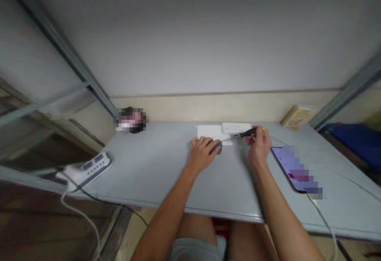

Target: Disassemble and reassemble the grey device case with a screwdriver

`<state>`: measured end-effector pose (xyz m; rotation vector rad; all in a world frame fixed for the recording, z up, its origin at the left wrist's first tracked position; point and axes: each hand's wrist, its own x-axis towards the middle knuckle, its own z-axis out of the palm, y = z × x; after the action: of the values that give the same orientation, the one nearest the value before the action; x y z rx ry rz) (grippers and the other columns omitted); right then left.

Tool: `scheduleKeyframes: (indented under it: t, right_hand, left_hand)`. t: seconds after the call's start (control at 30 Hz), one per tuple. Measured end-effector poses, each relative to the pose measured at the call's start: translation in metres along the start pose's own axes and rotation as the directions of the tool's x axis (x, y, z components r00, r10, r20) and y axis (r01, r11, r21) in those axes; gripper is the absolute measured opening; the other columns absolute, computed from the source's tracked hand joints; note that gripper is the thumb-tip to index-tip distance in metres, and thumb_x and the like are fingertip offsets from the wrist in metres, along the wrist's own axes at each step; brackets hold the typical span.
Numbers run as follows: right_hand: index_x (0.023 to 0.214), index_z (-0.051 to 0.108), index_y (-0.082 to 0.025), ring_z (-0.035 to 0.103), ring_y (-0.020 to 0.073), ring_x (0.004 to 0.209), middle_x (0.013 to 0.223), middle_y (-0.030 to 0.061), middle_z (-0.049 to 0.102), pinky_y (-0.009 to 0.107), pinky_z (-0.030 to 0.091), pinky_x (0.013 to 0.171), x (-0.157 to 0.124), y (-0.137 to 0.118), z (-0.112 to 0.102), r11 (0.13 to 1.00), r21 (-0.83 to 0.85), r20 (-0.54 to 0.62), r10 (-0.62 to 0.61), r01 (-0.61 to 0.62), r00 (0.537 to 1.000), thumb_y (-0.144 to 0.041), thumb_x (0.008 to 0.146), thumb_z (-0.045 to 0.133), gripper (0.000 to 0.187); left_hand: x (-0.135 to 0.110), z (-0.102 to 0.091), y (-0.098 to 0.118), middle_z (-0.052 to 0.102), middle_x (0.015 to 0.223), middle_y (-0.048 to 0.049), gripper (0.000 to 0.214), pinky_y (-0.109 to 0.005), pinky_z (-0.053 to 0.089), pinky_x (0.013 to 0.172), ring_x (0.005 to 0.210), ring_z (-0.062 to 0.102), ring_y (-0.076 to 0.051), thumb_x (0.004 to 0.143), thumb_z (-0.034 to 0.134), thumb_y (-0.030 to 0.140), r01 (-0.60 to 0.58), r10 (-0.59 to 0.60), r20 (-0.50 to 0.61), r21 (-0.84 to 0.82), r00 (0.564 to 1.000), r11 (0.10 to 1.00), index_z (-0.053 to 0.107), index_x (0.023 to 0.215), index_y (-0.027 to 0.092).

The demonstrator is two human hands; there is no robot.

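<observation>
My left hand [203,150] rests on the grey table [154,166], its fingers closed over a small dark object [216,147] that I cannot name. My right hand [258,145] grips a screwdriver [246,134] with a black and yellow handle; its thin shaft points left and down toward the dark object. Just behind both hands lie a flat white sheet [210,131] and a white box-like piece [235,127].
A phone [293,169] with a lit screen lies right of my right hand, a white cable running from it off the table's front. A white power strip [89,167] sits at the left edge. A tan box [297,116] stands at the back right corner.
</observation>
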<state>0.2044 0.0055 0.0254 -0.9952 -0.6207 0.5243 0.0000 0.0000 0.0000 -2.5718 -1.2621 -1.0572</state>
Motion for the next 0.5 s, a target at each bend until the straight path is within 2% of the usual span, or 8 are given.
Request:
scheduleKeyframes:
  t: [0.23,0.5]
  right_hand:
    - [0.085,0.063,-0.019,0.042,0.0041,0.044,0.061,-0.0086,0.048,0.019,0.031,0.041,0.0015,0.0019,0.001,1.0,-0.002,0.022,0.007,-0.007,1.0,-0.073,0.069,0.072,0.056]
    - [0.086,0.062,-0.019,0.043,0.0047,0.042,0.06,-0.0086,0.048,0.018,0.033,0.04,-0.0004,-0.0013,0.0022,0.999,-0.025,0.035,-0.02,0.02,0.999,-0.073,0.071,0.071,0.057]
  left_hand:
    - [0.0021,-0.0023,0.0019,0.072,0.11,-0.0038,0.026,-0.041,0.033,0.095,0.104,0.061,-0.02,0.102,0.053,0.041,0.011,-0.011,0.035,0.012,0.999,1.0,0.068,0.12,0.029]
    - [0.002,-0.003,0.0021,0.072,0.108,-0.0031,0.026,-0.041,0.033,0.093,0.103,0.061,-0.019,0.102,0.053,0.04,-0.003,0.003,0.012,0.019,1.0,1.0,0.068,0.12,0.029]
